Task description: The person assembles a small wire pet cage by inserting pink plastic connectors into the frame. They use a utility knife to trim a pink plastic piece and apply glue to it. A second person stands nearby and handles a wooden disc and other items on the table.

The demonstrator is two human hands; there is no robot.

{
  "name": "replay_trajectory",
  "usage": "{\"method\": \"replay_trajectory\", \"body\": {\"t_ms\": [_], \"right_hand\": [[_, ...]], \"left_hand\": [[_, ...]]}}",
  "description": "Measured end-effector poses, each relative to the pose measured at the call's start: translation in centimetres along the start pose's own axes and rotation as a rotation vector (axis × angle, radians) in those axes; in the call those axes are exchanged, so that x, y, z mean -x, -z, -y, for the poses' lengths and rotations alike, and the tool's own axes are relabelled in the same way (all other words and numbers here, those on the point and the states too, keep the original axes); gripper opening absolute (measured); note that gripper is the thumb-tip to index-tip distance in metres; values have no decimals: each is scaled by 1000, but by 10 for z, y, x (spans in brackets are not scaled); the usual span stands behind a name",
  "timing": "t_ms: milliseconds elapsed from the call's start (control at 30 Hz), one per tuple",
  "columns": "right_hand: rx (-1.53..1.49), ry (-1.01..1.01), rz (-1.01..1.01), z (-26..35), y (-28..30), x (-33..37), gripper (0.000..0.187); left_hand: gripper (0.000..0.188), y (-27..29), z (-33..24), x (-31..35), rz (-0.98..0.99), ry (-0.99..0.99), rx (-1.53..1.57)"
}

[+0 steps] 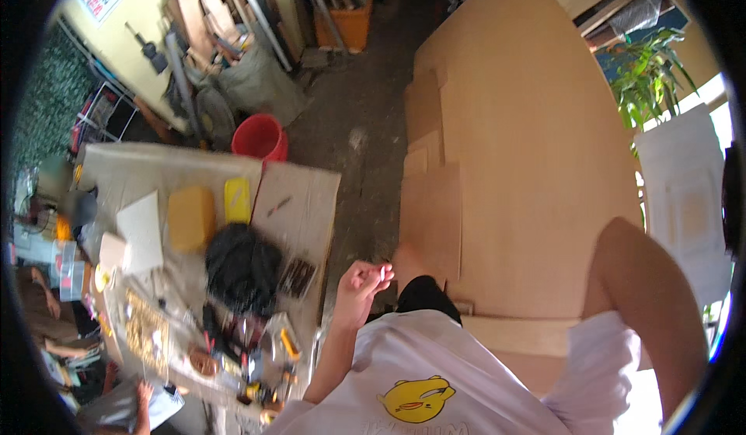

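Observation:
My left hand [360, 289] is raised in front of my body, between the workbench and the large sheet of brown board [528, 140]. Thumb and fingers pinch a small whitish piece [382, 274], too small to name. My bent right arm [649, 295] rises at the right, elbow up, with the forearm folding back toward the lower edge. The right hand lies outside the picture. Below the board's near edge, part of my left leg [416, 268] shows. On the bench, the nearest thing to my left hand is a small dark tray [297, 277].
The workbench [311, 190] bears a black bundle [242, 268], a yellow block [191, 217], a yellow pad [237, 200] and scattered tools. A red bucket [260, 137] stands behind it. Another person's hand [144, 392] is at lower left. A plant [649, 74] stands at far right.

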State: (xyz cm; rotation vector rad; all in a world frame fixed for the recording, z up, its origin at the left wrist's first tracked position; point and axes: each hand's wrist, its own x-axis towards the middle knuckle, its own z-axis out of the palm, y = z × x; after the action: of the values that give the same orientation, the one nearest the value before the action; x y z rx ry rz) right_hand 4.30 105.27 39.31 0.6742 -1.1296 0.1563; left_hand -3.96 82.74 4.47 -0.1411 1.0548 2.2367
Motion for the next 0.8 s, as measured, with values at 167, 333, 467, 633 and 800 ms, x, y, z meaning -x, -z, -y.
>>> {"method": "replay_trajectory", "body": {"t_ms": [167, 333, 467, 633, 800], "right_hand": [[-52, -157, -73, -152, -63, 103, 31], [-88, -602, 11, -325, -130, 229, 31], [-165, -1076, 956, -451, -233, 339, 10], [-405, -991, 1265, -580, -297, 468, 18], [-318, -1179, 1317, -697, -350, 588, 18]], "left_hand": [[7, -21, -34, -168, 1, -53, 107], [9, -48, -85, -380, -118, -77, 163], [9, -73, -167, -508, -185, -145, 110], [7, -74, -234, -663, -309, -165, 91], [8, -83, -299, -861, -262, -102, -75]]}}
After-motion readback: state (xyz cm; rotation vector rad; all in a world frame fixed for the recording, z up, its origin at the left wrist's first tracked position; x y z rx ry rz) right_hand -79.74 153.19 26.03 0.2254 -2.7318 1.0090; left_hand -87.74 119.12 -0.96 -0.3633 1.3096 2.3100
